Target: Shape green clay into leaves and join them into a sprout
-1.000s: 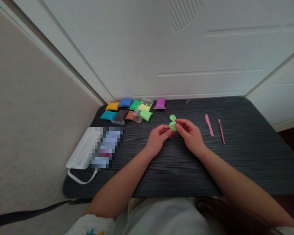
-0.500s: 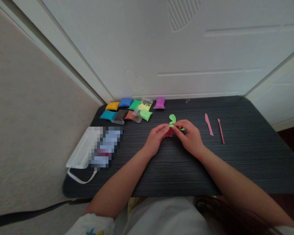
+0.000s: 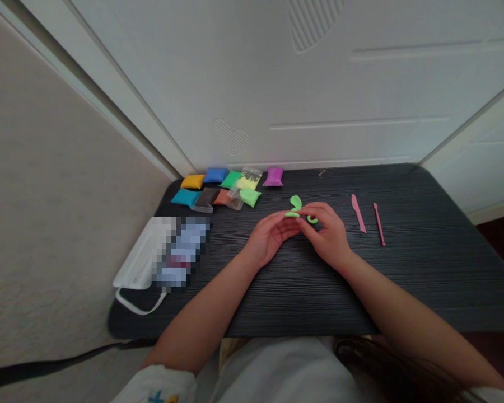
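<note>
Thin light-green clay piece (image 3: 292, 215) is over black ridged surface (image 3: 319, 296), right hand (image 3: 328, 234) grip pinched on its right end, left hand (image 3: 269, 238) touching it, grip unclear, curved light-green clay piece (image 3: 295, 201) just beyond, pink plastic knife (image 3: 358, 213) off right.

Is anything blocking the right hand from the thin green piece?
Nothing visible: the right hand has its fingertips at the end of the thin green piece. The rounded green piece shows beyond it, not between.

from my end i can read no text, number or brand anywhere; the pixelated patch (image 3: 183, 252) is illegible.
</note>
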Motion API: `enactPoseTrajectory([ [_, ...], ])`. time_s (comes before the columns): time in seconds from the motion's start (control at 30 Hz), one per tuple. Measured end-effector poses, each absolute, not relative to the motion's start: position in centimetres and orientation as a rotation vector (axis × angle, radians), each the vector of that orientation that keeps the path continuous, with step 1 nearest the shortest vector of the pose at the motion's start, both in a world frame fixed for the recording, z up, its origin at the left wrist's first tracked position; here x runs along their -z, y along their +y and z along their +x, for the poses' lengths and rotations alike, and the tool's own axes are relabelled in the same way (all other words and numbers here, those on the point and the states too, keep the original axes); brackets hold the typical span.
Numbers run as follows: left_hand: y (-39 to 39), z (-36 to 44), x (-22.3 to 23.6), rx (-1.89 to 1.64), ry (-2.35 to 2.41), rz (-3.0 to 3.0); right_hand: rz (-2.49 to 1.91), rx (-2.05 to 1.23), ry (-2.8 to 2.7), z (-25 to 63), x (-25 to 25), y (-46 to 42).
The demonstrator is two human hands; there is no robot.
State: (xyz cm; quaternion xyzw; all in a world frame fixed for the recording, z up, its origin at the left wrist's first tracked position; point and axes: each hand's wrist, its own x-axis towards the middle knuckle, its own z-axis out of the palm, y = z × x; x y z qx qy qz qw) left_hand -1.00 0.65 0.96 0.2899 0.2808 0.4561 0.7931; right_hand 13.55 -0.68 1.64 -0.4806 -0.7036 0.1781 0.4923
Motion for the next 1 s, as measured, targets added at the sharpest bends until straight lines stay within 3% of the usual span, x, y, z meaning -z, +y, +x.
enactPoseTrajectory([
  [1.0,0.64,-1.01,-0.52,-0.986,0.675,0.786,-1.125,-0.428,-1.791,13.41,-1.64,-0.75],
])
